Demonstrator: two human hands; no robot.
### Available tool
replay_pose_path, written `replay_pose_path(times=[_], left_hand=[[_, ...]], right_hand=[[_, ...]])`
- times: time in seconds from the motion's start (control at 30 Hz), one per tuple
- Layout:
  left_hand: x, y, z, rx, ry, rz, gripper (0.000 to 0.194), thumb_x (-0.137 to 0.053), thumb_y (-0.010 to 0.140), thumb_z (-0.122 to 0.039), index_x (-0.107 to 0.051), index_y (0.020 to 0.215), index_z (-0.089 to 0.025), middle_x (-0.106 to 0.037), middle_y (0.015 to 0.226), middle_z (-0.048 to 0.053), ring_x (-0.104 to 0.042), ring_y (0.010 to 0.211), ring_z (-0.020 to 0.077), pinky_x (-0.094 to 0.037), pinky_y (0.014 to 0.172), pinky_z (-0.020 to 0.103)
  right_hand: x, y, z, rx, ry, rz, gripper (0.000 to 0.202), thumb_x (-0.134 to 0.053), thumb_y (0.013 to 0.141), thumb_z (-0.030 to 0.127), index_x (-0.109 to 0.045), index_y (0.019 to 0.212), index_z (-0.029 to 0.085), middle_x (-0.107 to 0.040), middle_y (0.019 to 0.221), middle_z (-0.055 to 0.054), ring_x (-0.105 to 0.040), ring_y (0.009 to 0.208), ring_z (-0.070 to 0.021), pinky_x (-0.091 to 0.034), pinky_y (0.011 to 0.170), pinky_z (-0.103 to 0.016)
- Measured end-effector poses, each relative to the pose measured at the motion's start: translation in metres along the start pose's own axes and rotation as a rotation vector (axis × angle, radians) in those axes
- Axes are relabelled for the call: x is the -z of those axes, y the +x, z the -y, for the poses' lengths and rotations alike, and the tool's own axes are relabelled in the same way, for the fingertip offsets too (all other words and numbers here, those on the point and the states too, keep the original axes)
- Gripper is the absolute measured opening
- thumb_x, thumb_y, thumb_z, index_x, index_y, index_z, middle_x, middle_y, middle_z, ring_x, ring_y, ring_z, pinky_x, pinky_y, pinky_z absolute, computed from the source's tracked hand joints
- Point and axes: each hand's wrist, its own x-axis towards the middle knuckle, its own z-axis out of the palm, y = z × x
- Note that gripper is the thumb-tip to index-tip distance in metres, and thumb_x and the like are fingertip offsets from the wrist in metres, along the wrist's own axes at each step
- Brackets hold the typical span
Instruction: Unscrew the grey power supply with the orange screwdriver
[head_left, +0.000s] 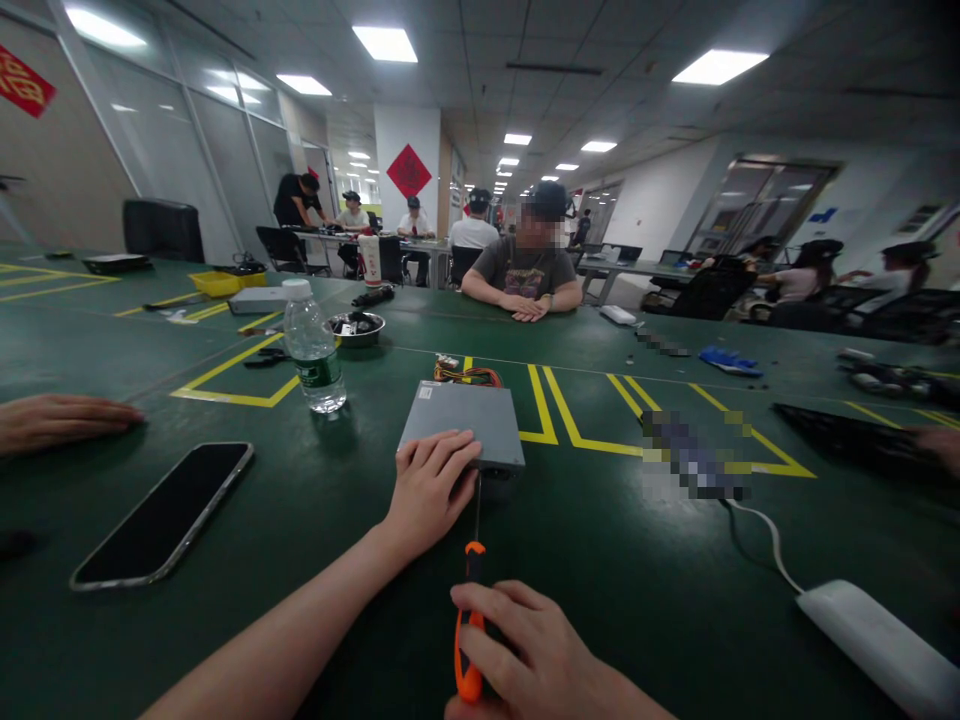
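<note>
A grey metal computer power supply [469, 415] lies on the green table in front of me, its bundle of coloured wires [469, 372] at the far side. My left hand [435, 480] grips its near left corner, fingers across the top and the thumb side down by the front face. In my right hand [525, 640] is an orange and black screwdriver [472, 620], held by the handle. Its thin shaft points away from me to the front face of the power supply, beside my left fingers. Whether the tip sits in a screw cannot be made out.
A water bottle [313, 350] stands left of the power supply, near a metal bowl [358, 328] of small parts. A phone [169, 515] lies nearer. Another person's hand [67, 422] rests at far left. At right are a white power bank [877, 640] and its cable.
</note>
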Motion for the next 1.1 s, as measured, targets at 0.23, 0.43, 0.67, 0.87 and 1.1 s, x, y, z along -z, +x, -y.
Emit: replay_pose_path(times=[0.23,0.43,0.67,0.87,1.1], left_hand=[[0.001,-0.001,0.000,0.003,-0.013,0.006,0.027,-0.048,0.087,-0.027,-0.052,0.113,-0.027,-0.058,0.120,0.000,-0.048,0.112,0.0190,-0.027,0.090,0.038],[0.001,-0.001,-0.001,0.013,-0.001,0.005,0.027,-0.047,0.087,-0.027,-0.053,0.113,-0.027,-0.058,0.120,0.001,-0.048,0.113,0.0192,-0.027,0.091,0.039],[0.000,-0.001,-0.002,0.012,0.024,0.001,0.027,-0.048,0.086,-0.026,-0.053,0.113,-0.027,-0.056,0.124,0.002,-0.046,0.116,0.0199,-0.026,0.095,0.039],[-0.001,-0.001,-0.002,0.005,0.031,-0.002,0.027,-0.047,0.086,-0.026,-0.052,0.113,-0.027,-0.055,0.125,0.002,-0.047,0.116,0.0192,-0.025,0.096,0.040],[0.000,-0.001,-0.002,0.013,0.024,0.004,0.027,-0.048,0.086,-0.026,-0.053,0.113,-0.027,-0.056,0.123,0.001,-0.047,0.115,0.0192,-0.026,0.096,0.040]], right_hand=[[0.002,0.002,0.001,0.019,-0.030,0.067,0.028,-0.042,0.091,0.038,-0.054,0.098,0.014,-0.065,0.097,-0.014,-0.060,0.092,-0.0165,-0.051,0.070,-0.025],[0.005,0.000,0.002,-0.076,0.021,0.077,0.034,-0.039,0.092,0.044,-0.054,0.095,0.014,-0.065,0.100,-0.014,-0.062,0.090,-0.0153,-0.050,0.074,-0.025],[0.004,0.001,0.006,-0.127,-0.012,0.111,0.035,-0.037,0.092,0.045,-0.055,0.101,0.017,-0.064,0.097,-0.012,-0.063,0.086,-0.0179,-0.052,0.066,-0.026],[0.000,-0.010,0.001,-0.112,-0.013,0.017,0.039,-0.041,0.089,0.050,-0.053,0.088,0.013,-0.066,0.095,-0.014,-0.064,0.084,-0.0168,-0.051,0.071,-0.026],[0.006,-0.003,0.002,-0.019,-0.035,0.118,0.030,-0.043,0.090,0.039,-0.056,0.101,0.014,-0.064,0.094,-0.013,-0.062,0.083,-0.0179,-0.050,0.065,-0.027]])
